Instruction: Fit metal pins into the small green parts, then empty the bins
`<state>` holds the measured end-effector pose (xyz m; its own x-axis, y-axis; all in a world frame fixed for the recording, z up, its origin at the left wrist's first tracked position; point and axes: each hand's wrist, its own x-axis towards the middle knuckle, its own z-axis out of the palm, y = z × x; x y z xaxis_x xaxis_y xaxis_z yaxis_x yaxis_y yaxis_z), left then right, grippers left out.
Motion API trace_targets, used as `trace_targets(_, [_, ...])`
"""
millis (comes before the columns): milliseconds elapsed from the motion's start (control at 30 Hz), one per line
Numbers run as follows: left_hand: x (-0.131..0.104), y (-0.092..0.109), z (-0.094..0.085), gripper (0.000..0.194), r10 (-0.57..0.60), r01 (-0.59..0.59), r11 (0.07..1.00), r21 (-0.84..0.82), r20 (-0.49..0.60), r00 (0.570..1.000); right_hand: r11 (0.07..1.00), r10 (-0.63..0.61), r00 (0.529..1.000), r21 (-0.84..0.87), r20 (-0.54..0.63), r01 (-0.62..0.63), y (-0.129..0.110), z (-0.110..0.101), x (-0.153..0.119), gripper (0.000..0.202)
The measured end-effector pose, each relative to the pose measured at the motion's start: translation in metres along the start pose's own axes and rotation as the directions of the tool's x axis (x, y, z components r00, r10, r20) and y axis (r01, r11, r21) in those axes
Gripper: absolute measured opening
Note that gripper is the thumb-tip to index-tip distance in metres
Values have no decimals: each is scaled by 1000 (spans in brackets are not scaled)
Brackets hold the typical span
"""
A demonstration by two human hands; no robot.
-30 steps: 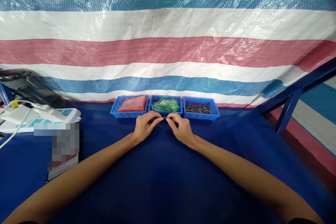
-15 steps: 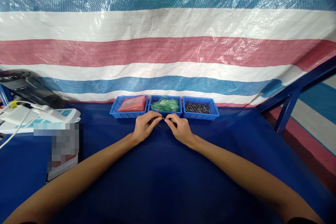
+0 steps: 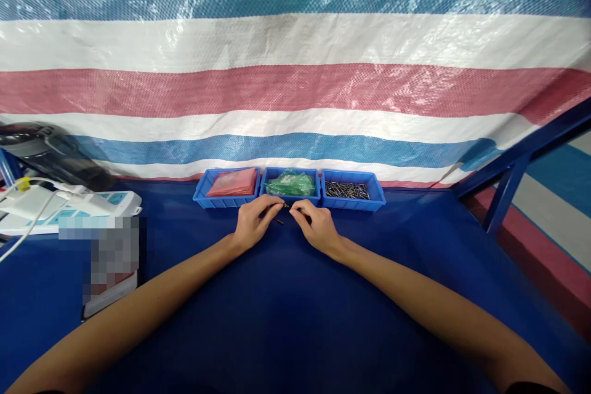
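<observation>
Fasteners (image 3: 347, 191) lie two o'clock from my right hand (image 3: 316, 225), likely for reach; I can't tell its grip, while my left hand (image 3: 250, 223) pinches a small piece (image 3: 287, 205).

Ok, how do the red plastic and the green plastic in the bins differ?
The red plastic lies fairly flat in layers; the green plastic is a crumpled heap. The red plastic sits in the left bin, the green plastic in the middle bin. Both rest in blue bins.
</observation>
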<state>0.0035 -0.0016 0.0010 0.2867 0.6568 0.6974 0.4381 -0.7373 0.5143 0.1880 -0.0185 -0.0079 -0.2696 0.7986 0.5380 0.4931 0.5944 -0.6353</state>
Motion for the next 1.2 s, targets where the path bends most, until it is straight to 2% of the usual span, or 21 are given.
trace_targets(333, [-1, 2, -2, 20, -108, 113, 992, -58, 74, 991, 1000, -12, 1000, 9, -5, 12, -2, -1, 0, 18])
trace_targets(533, [-1, 2, -1, 22, -110, 120, 984, -132, 87, 990, 1000, -13, 1000, 9, -8, 14, -3, -1, 0, 18])
trace_targets(967, [-4, -2, 0, 17, -104, 109, 990, -89, 66, 992, 1000, -9, 1000, 18, 6, 9, -4, -2, 1, 18])
trace_targets(1200, [-5, -3, -1, 23, -134, 136, 990, -41, 55, 990, 1000, -15, 1000, 23, -1, 15, -4, -2, 1, 18])
